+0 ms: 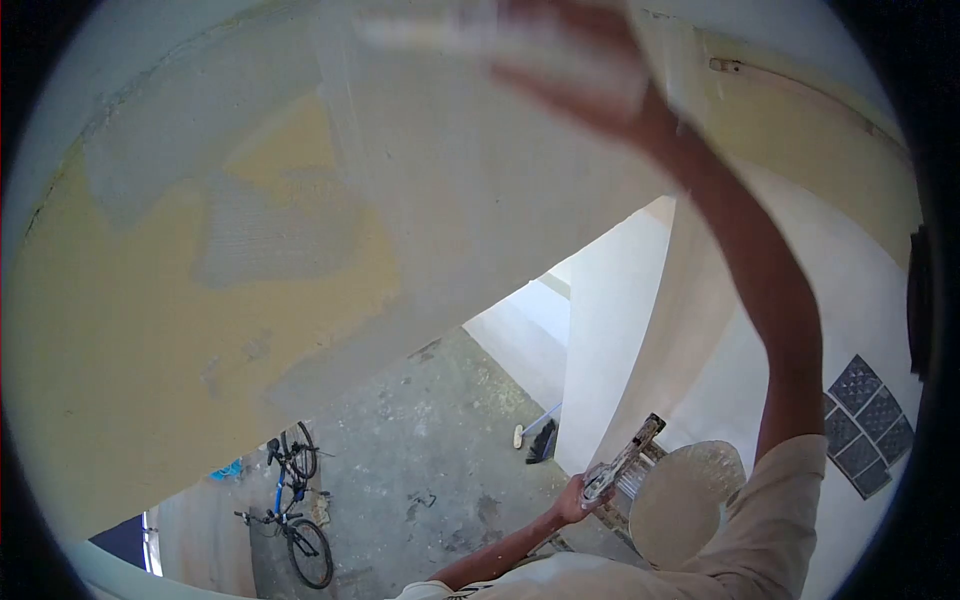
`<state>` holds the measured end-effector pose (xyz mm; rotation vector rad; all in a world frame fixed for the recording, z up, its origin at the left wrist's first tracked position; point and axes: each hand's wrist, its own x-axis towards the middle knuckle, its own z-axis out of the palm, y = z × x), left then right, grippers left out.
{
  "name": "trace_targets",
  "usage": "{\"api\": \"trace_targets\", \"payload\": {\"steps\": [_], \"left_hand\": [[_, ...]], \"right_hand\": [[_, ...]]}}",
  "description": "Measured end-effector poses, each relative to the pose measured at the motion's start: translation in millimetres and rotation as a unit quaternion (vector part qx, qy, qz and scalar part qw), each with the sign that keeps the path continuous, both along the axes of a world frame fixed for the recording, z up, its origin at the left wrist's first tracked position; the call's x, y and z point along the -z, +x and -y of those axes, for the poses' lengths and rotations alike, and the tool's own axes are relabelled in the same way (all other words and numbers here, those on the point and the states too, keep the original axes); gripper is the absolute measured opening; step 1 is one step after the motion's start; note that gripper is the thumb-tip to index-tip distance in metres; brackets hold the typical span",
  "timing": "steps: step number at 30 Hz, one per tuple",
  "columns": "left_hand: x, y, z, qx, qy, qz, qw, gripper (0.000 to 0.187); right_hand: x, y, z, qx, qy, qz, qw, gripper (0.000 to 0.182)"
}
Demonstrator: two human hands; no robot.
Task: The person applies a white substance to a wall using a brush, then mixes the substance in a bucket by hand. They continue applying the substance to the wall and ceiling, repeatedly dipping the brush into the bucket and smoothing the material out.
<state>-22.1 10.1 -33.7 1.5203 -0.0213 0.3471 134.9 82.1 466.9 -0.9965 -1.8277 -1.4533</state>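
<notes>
My right hand (590,70), smeared by motion, is raised at the top against a wall surface (430,150) coated in grey over yellow. A long pale blurred tool (430,35) extends left from its fingers. Low in the view, my left hand (572,498) is closed round a metal tool (605,482) spotted with whitish material. Beside that hand stands a ladder (635,478), and a round pale board or lid (685,505) lies close to its right.
Far below on the grey floor (400,450) are a bicycle (290,500) and a broom (541,442). Dark window panes (868,428) show at the right. The wall's slanted lower edge crosses the middle.
</notes>
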Motion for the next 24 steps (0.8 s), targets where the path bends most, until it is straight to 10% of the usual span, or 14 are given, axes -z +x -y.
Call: {"api": "trace_targets", "payload": {"steps": [1, 3, 6, 17, 24], "left_hand": [[4, -2, 2, 0.002, 0.001, 0.002, 1.0, 0.035], [10, 1, -1, 0.037, -0.056, -0.008, 0.998, 0.04], [3, -1, 3, 0.019, -0.075, 0.014, 0.997, 0.049], [5, -1, 2, -0.007, -0.025, -0.052, 0.998, 0.058], [1, -2, -3, 0.018, 0.013, 0.024, 0.999, 0.047]], "right_hand": [[20, -19, 11, -0.136, -0.006, 0.075, 0.988, 0.037], [93, -36, 22, 0.068, -0.085, 0.08, 0.991, 0.032], [139, -50, 43, 0.007, -0.138, 0.215, 0.967, 0.028], [-28, -39, 6, -0.134, 0.082, 0.085, 0.984, 0.034], [16, -43, 8, -0.133, -0.003, 0.072, 0.988, 0.032]]}}
